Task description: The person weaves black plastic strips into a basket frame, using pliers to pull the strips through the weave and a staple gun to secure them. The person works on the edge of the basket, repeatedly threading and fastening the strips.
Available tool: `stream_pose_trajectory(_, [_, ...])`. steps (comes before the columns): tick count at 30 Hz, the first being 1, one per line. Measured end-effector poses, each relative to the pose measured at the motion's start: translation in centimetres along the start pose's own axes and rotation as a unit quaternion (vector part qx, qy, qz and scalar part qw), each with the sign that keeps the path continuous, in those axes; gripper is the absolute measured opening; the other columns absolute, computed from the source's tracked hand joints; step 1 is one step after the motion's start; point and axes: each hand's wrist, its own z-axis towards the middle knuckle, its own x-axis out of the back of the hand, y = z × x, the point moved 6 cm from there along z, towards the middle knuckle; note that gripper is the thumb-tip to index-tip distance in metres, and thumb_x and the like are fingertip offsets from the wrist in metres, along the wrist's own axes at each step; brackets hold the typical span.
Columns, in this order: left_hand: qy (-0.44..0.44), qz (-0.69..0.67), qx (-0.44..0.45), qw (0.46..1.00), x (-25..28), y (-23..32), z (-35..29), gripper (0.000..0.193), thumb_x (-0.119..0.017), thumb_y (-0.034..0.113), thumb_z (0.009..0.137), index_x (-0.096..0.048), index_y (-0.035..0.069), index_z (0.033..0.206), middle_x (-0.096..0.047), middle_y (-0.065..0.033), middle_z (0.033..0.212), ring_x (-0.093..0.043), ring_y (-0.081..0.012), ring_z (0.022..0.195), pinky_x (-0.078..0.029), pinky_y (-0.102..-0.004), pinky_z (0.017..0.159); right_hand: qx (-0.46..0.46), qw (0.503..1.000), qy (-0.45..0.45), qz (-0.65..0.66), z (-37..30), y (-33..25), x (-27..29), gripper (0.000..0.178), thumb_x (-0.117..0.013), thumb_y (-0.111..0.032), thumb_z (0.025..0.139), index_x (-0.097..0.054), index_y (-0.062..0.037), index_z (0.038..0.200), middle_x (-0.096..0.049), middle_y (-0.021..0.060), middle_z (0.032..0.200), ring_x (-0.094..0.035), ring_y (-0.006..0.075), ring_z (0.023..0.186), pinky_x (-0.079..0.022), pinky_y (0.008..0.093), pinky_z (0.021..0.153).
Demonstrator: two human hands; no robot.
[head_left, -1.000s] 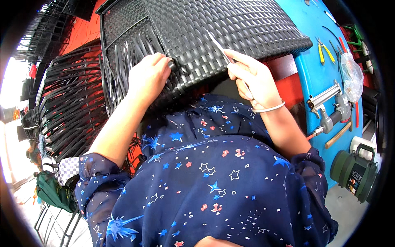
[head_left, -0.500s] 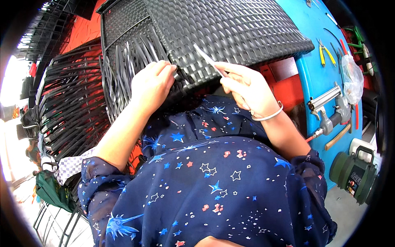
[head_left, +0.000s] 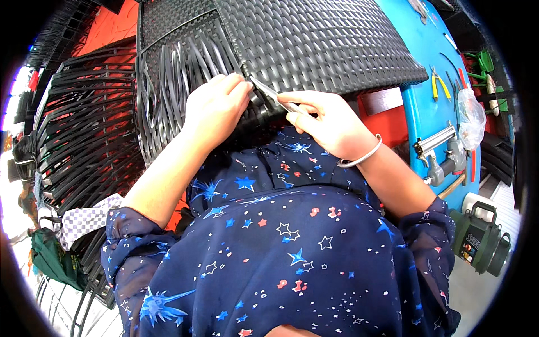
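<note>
Ahead of me is a piece of black woven rattan furniture, with loose flat strips hanging along its left part. My left hand is closed at the corner where the loose strips meet the weave. Its fingers pinch a black rattan strip, mostly hidden by the hand. My right hand, wearing a pale bangle, grips a slim silver flat-bladed tool between thumb and fingers. The tool's tip points up and left, at the weave close beside my left fingertips.
To the right, a blue table bears yellow-handled pliers, a metal air tool and a clear plastic bag. A green case stands below it. At left is another black strip-wound frame.
My right hand and the tool have moved left and slightly down, bringing the tip close to my left fingers. My left hand has shifted slightly right and up.
</note>
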Motion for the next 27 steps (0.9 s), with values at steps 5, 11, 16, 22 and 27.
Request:
stream_pose_trajectory(5, [0.059, -0.008, -0.03, 0.998, -0.2, 0.9, 0.4, 0.009, -0.066, 0.013, 0.077, -0.062, 0.009, 0.085, -0.06, -0.0023, 0.083, -0.061, -0.0197, 0.076, -0.051, -0.0319, 0.066, -0.001, 0.998, -0.002, -0.061, 0.0, -0.5, 0.2, 0.036, -0.06, -0.007, 0.091, -0.057, 0.0051, 0.125, -0.061, 0.0008, 0.079, -0.049, 0.0045, 0.061, -0.042, 0.0197, 0.055])
stream_pose_trajectory(11, [0.061, -0.034, -0.025, 0.997, -0.6, 1.0, 0.2, 0.013, -0.066, 0.012, 0.075, -0.062, 0.009, 0.087, -0.059, -0.003, 0.084, -0.061, -0.0203, 0.078, -0.051, -0.0322, 0.067, -0.12, 0.993, -0.001, 0.017, -0.5, -2.1, 0.8, 0.036, -0.061, -0.007, 0.088, -0.06, 0.008, 0.12, -0.061, 0.0027, 0.077, -0.053, 0.0072, 0.067, -0.044, 0.0225, 0.061])
stream_pose_trajectory(16, [0.036, -0.041, -0.003, 0.999, -1.0, 1.2, -0.1, 0.024, -0.07, 0.01, 0.073, -0.064, 0.008, 0.096, -0.062, -0.0043, 0.093, -0.063, -0.0217, 0.084, -0.052, -0.032, 0.072, -0.096, 0.995, 0.019, -0.01, -0.4, -2.1, 0.4, 0.036, -0.061, -0.006, 0.088, -0.059, 0.0081, 0.121, -0.061, 0.0027, 0.079, -0.053, 0.0072, 0.068, -0.045, 0.0226, 0.061])
stream_pose_trajectory(22, [0.101, -0.043, -0.033, 0.993, -0.9, 1.8, 0.0, 0.008, -0.063, 0.015, 0.077, -0.057, 0.01, 0.076, -0.054, -0.0024, 0.075, -0.059, -0.0192, 0.071, -0.05, -0.0328, 0.061, -0.136, 0.987, 0.052, 0.062, -1.5, -1.0, -0.1, 0.04, -0.059, -0.008, 0.09, -0.055, 0.0056, 0.127, -0.059, 0.0035, 0.079, -0.049, 0.0055, 0.055, -0.04, 0.0218, 0.048])
stream_pose_trajectory(27, [0.055, -0.036, -0.015, 0.998, -1.3, 1.3, -0.3, 0.019, -0.07, 0.012, 0.074, -0.063, 0.01, 0.092, -0.061, -0.0025, 0.087, -0.062, -0.0206, 0.08, -0.051, -0.0316, 0.069, -0.246, 0.954, 0.039, 0.166, -0.8, -2.6, 0.5, 0.041, -0.058, -0.007, 0.089, -0.054, 0.0028, 0.128, -0.056, 0.0049, 0.074, -0.037, 0.005, 0.037, -0.026, 0.0221, 0.033])
